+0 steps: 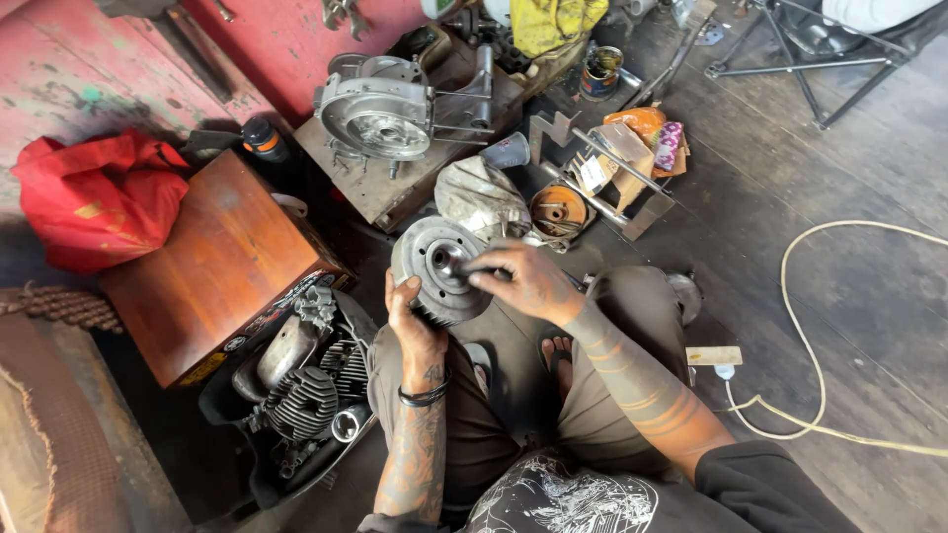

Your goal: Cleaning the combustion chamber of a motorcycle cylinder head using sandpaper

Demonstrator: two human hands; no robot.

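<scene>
Dark, worn wooden planks make up the floor across the right of the frame. A chipped red-painted wall fills the upper left. A folding metal stand, possibly a stool, sits upper right in daylight.

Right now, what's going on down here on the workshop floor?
A person sits on the floor holding a round, ribbed metal engine part over their lap. The left hand grips its lower rim, while the right hand works at its centre hub with a small dark tool that is hard to make out. A finned engine lies in a tray at their left, beside a wooden box, with an engine casing ahead.
</scene>
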